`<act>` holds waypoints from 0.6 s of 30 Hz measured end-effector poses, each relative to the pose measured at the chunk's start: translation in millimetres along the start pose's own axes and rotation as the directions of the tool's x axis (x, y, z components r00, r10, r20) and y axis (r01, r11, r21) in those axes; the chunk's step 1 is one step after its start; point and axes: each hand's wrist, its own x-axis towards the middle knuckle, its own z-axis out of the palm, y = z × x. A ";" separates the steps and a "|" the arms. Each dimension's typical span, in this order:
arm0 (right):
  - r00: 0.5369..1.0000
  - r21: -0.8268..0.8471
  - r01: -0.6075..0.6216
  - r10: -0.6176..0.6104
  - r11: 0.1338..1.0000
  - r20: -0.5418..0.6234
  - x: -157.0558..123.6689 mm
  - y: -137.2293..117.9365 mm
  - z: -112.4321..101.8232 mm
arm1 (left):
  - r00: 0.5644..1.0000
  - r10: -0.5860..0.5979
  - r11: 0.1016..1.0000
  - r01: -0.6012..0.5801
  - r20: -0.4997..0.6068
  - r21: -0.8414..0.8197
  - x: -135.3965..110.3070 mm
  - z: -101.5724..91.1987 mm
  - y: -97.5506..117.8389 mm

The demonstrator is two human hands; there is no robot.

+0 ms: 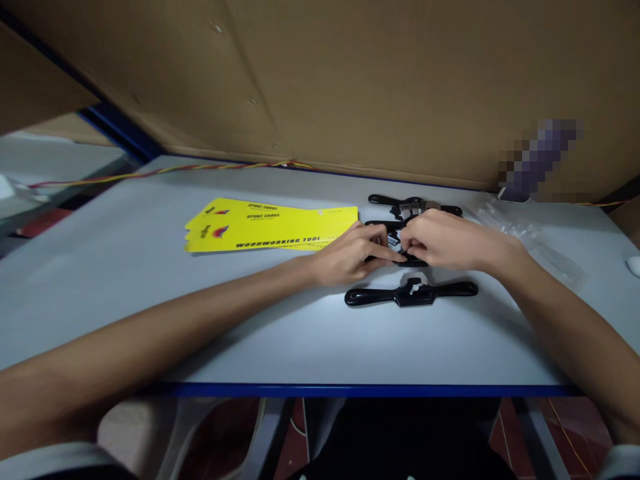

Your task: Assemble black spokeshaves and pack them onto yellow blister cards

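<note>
My left hand (353,255) is closed around the left handle of a black spokeshave (413,262), which lies on the table. Over the body of that same tool, my right hand (445,239) is curled with fingers pinched together; the small part between them, if any, is hidden. Nearer to me rests another black spokeshave (415,295), with a pale metal piece on top and its handles pointing left and right. Beyond my hands, a further spokeshave (385,200) is partly covered by my right hand, and one more handle (375,224) shows just behind my left fingers.
Yellow printed cards (270,227) reading "SPOKE SHAVE" and "WOODWORKING TOOL" lie overlapped left of my hands. Clear plastic bags (530,233) lie to the right. Red and yellow wires (175,170) run along the back edge. A cardboard wall (375,87) rises behind the grey table (280,340).
</note>
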 end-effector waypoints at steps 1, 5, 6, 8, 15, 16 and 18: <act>1.000 0.018 0.025 -0.025 1.000 -0.004 0.6 1.9 0.9 | 1.000 0.000 1.000 0.000 0.000 -0.003 0.2 0.1 0.1; 0.997 0.078 0.075 -0.074 0.994 -0.024 1.9 9.6 3.8 | 1.000 0.003 1.000 -0.003 -0.007 -0.019 0.1 1.4 -1.1; 0.996 0.086 0.083 -0.081 0.993 -0.025 2.0 11.0 4.2 | 1.000 -0.002 1.000 0.002 -0.007 -0.026 -0.1 1.8 -1.6; 0.995 0.095 0.099 -0.097 0.991 -0.026 2.4 12.7 4.7 | 1.000 -0.013 0.999 0.012 -0.006 -0.038 -0.5 2.3 -2.3; 0.998 0.118 0.042 -0.038 0.992 -0.042 2.6 14.2 3.4 | 1.000 -0.017 0.998 0.017 -0.004 -0.068 -0.6 3.3 -2.1; 0.999 0.113 0.016 -0.012 0.993 -0.041 1.9 14.7 2.5 | 1.000 -0.019 0.997 0.018 -0.004 -0.070 -0.5 3.5 -2.0; 0.999 0.097 -0.027 0.030 0.995 -0.029 -0.2 16.0 0.0 | 1.000 -0.019 0.997 0.019 -0.005 -0.075 -0.3 3.7 -1.8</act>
